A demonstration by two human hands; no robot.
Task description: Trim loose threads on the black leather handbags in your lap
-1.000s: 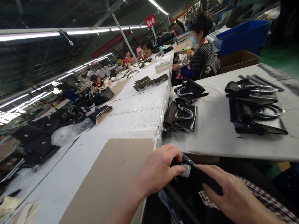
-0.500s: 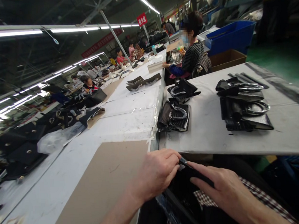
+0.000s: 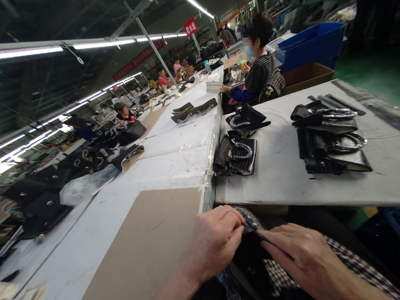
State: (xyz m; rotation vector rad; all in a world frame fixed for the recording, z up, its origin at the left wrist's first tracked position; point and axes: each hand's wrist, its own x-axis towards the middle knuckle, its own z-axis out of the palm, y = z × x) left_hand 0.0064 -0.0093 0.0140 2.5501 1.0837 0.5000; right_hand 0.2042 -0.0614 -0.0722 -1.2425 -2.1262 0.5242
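Far overhead, red sign (image 3: pixel 190 26) unreadable, left hand (image 3: pixel 213 242), right hand (image 3: pixel 303 257) on black piece (image 3: pixel 250 221)

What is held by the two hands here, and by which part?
A black piece, down at the lap. The left hand pinches its upper edge; the right hand only presses flat on its top.

Black piece (image 3: pixel 253 251) pinched in the left hand (image 3: pixel 215 240): smooth, leather-like, faint sheen. Just below those fingers (image 3: pixel 234 220), crinkly clear plastic wrap (image 3: pixel 225 276), glossy. Under the right hand (image 3: pixel 303 261), checked woven cloth (image 3: pixel 348 258), matt. Left of the fingers, brown cardboard sheet (image 3: pixel 148 245), dull and flat. Beyond them, white tabletop (image 3: pixel 291 180), matt and scuffed, carrying 2 black stacks (image 3: pixel 236 154), glossy and scale-embossed.
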